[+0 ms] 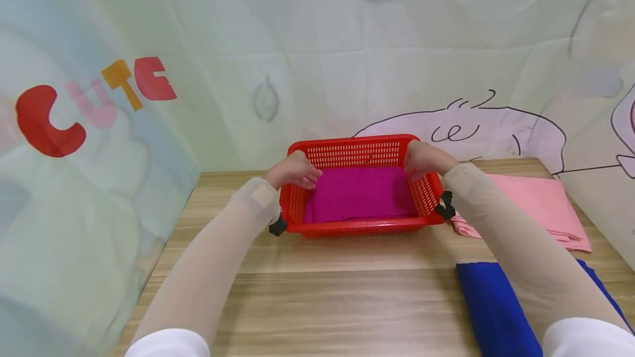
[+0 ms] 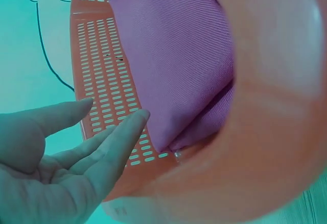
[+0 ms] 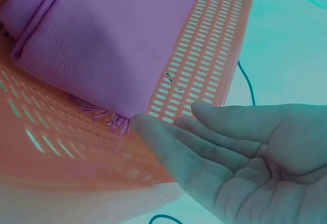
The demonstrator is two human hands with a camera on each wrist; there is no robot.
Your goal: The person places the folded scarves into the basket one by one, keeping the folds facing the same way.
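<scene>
A person's left hand (image 1: 296, 171) reaches over one end of a rectangular red plastic basket (image 1: 357, 227), its walls pierced with rows of small slots; the thumb stands apart from loosely extended fingers, nothing between them. The right hand (image 1: 419, 158) is at the opposite end, likewise relaxed and parted. Between the hands, inside the basket, lies a folded magenta cloth (image 1: 362, 194), finely ribbed, its stringy fringe (image 3: 118, 124) close to the right hand; whether either hand touches the fabric, I cannot tell. Right of the right hand, a folded pink cloth (image 1: 541, 203) rests on the wood-grain counter (image 1: 347, 291); nearer the body, a blue cloth (image 1: 496, 302) lies partly hidden by the right sleeve (image 1: 526, 255).
</scene>
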